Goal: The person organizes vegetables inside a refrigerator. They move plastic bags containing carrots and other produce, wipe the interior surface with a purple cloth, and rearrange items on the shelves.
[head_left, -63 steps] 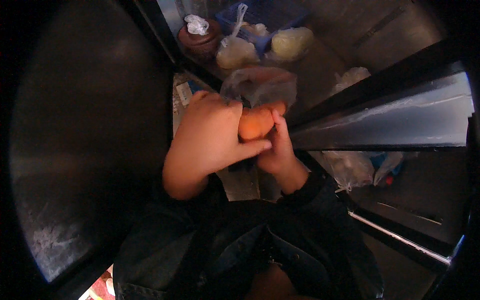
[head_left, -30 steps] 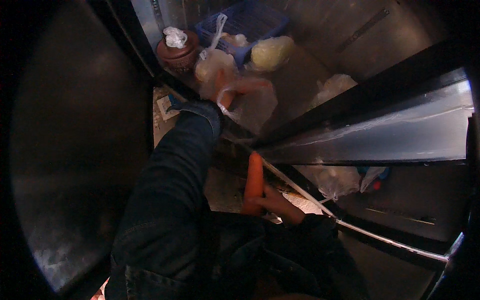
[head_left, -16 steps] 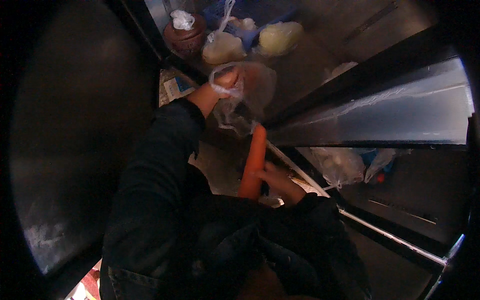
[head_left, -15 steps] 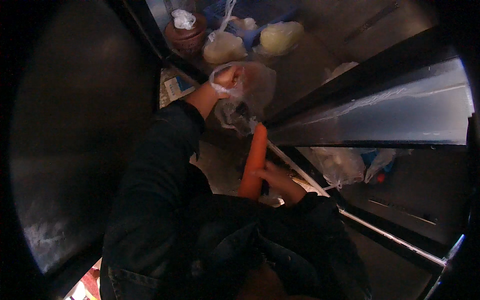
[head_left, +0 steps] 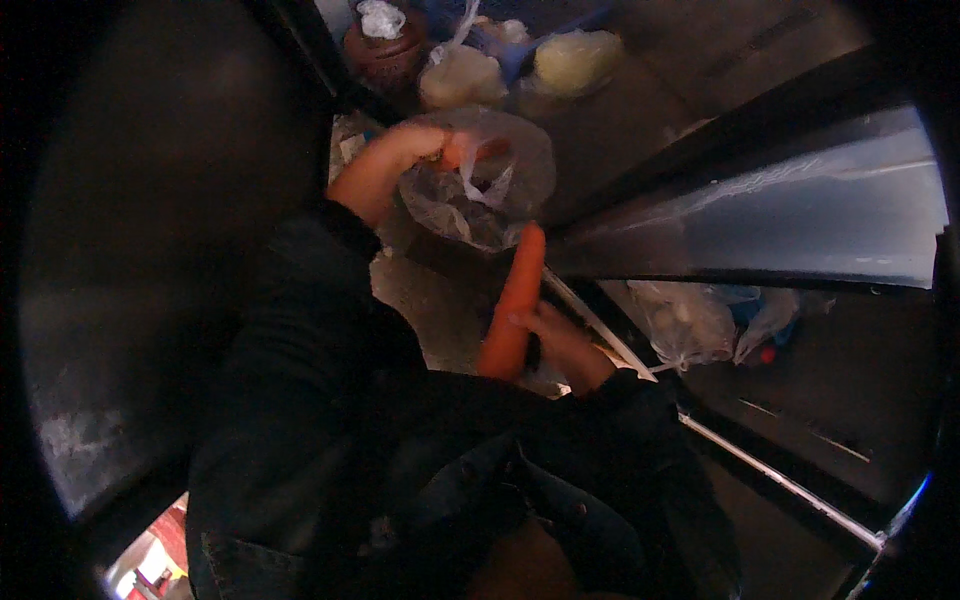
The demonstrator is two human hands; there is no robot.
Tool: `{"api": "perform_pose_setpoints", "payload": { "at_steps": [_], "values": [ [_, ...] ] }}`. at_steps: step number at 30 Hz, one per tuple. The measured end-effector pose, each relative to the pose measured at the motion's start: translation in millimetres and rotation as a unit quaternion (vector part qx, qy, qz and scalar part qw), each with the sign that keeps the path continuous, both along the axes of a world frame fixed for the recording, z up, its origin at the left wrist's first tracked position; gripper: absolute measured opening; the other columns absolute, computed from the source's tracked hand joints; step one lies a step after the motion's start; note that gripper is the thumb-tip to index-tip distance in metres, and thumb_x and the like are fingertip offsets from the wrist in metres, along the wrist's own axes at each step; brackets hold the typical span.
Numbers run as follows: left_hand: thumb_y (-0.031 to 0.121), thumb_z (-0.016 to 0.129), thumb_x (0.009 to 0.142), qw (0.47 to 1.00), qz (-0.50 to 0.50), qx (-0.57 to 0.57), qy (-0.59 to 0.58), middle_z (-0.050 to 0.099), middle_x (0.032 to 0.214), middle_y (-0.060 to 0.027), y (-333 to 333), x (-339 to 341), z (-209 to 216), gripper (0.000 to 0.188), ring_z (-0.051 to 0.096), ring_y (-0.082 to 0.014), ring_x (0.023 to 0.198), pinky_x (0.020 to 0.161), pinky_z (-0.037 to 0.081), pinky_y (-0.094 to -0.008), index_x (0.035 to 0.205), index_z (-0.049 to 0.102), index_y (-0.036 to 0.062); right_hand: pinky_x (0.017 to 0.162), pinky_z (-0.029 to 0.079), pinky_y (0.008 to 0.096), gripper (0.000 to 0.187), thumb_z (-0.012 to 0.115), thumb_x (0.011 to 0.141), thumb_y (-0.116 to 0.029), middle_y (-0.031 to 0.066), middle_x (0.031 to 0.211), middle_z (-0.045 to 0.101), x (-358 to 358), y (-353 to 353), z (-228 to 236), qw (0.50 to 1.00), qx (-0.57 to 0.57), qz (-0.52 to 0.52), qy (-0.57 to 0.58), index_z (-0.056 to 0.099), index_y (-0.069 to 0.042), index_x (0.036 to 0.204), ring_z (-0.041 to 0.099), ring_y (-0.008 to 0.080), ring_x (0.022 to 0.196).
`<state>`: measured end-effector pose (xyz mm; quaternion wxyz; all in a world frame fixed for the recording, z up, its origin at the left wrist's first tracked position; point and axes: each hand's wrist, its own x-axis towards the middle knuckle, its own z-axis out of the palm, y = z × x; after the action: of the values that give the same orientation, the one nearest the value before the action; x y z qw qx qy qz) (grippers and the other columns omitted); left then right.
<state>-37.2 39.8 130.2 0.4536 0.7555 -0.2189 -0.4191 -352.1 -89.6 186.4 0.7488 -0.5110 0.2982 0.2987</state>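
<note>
My right hand (head_left: 566, 348) is closed around a large carrot (head_left: 518, 295), which slants up and away from my lap. Just beyond the carrot's tip hangs a thin clear plastic bag (head_left: 525, 180), its mouth spread wide. My left hand (head_left: 422, 143) grips the bag at its left rim, with the fingers partly hidden. Next to those fingers an orange shape (head_left: 465, 150) shows at the bag; whether it is another carrot, I cannot make out.
Beyond the bag stand a brown lidded pot (head_left: 385, 58), a pale bagged bundle (head_left: 462, 78) and a yellowish one (head_left: 578, 62). A clear-fronted drawer or shelf (head_left: 780, 215) juts in from the right, above more plastic bags (head_left: 690, 325). A dark panel (head_left: 180, 250) rises at left.
The bag's mouth has opened wider, and my left hand has shifted left and slightly up at its rim. The carrot in my right hand has moved up a little toward the bag.
</note>
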Motion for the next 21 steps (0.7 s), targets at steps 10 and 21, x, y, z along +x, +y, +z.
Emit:
{"api": "perform_pose_setpoints", "payload": {
  "at_steps": [10,21],
  "values": [
    [0.037,0.056,0.09,0.931,0.079,-0.264,0.24,0.063,0.108,-0.0099,89,-73,57,0.041,0.064,-0.0238,0.091,0.077,0.054,-0.0369,0.114,0.056,0.0043,0.098,0.038,0.036,0.044,0.059,0.086,-0.024,0.0084,0.118,0.053,113,31,-66,0.921,0.181,-0.279,-0.204,0.046,-0.006,0.124,0.05,0.0232,0.11],
    [0.04,0.055,0.09,0.952,0.153,-0.09,0.249,0.062,0.107,-0.0135,122,-60,22,0.05,0.064,-0.0233,0.09,0.076,0.054,-0.0362,0.12,0.052,0.0005,0.102,0.035,0.0388,0.071,0.065,0.082,-0.027,0.0164,0.134,0.042,194,-2,-29,0.78,-0.279,-0.49,-0.271,0.029,-0.002,0.139,0.045,0.0282,0.12]
  ]
}}
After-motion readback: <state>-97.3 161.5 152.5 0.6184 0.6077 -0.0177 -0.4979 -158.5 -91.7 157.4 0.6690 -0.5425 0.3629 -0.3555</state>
